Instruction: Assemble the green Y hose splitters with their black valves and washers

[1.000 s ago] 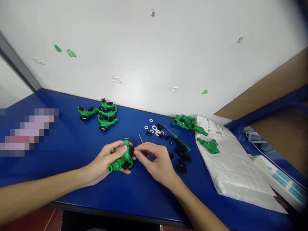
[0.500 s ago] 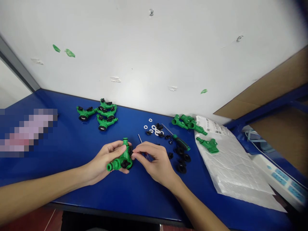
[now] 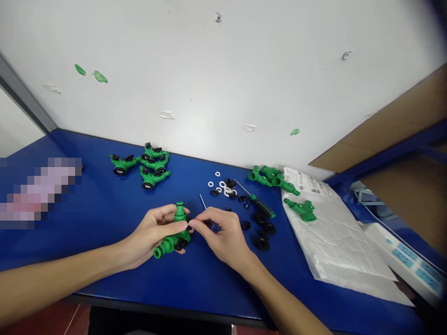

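My left hand (image 3: 148,239) is wrapped round a green plastic Y-shaped hose splitter (image 3: 169,244), its thumb lying across the body. One black knob (image 3: 181,244) shows on the near branch. My right hand (image 3: 223,233) pinches a second black valve knob (image 3: 189,224) on the splitter's right side; the fingertips of both hands meet there and partly cover it. A thin metal shaft (image 3: 202,201) sticks out from behind my right hand, with the rest of that tool mostly hidden.
Several splitters with black knobs (image 3: 153,178) stand at the back left. White washers (image 3: 222,184), small black parts, black ring caps (image 3: 263,242) and a green-black screwdriver (image 3: 262,206) lie to the right. Bare green bodies (image 3: 302,209) rest by a white plastic bag (image 3: 335,246); a power strip (image 3: 405,260) lies beyond.
The splitter has tilted slightly in my left hand, and my left thumb has slid right toward the knob. My right fingertips have shifted slightly left and stay at the knob.
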{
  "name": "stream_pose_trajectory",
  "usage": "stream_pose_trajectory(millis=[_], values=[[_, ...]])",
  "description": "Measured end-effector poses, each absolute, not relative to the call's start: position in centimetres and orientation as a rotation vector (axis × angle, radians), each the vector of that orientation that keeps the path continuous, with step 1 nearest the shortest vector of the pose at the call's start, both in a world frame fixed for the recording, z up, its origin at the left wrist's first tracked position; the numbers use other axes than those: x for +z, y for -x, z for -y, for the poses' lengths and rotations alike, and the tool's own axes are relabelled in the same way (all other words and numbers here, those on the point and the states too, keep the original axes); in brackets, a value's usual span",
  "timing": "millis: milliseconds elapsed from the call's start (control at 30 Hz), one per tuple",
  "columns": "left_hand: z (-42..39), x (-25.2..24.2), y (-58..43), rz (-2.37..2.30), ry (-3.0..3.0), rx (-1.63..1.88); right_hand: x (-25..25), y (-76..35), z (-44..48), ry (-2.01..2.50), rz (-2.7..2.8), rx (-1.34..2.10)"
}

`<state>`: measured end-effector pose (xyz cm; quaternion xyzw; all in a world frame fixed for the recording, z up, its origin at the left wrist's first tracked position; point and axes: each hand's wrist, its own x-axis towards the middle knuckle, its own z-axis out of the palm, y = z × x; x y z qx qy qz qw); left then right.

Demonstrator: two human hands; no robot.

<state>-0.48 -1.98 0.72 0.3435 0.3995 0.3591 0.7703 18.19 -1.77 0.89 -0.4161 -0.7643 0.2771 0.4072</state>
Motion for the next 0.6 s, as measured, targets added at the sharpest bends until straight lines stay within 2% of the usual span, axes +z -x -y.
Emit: stream_pose_trajectory(millis=[133,367,600], values=[[1.9,0.8,0.4,-0.886,-0.728,0.777,0.6,-18.3,1.7,1.054,1.891,0.715],[1.8,0.9,0.4,-0.916,-0.692,0.794,0.8,-18.5,1.7,0.985,1.740,1.002],[1.9,0.7,0.6,-0.901,-0.723,0.794,1.8,-18.2,1.8,1.040,1.912,0.805]])
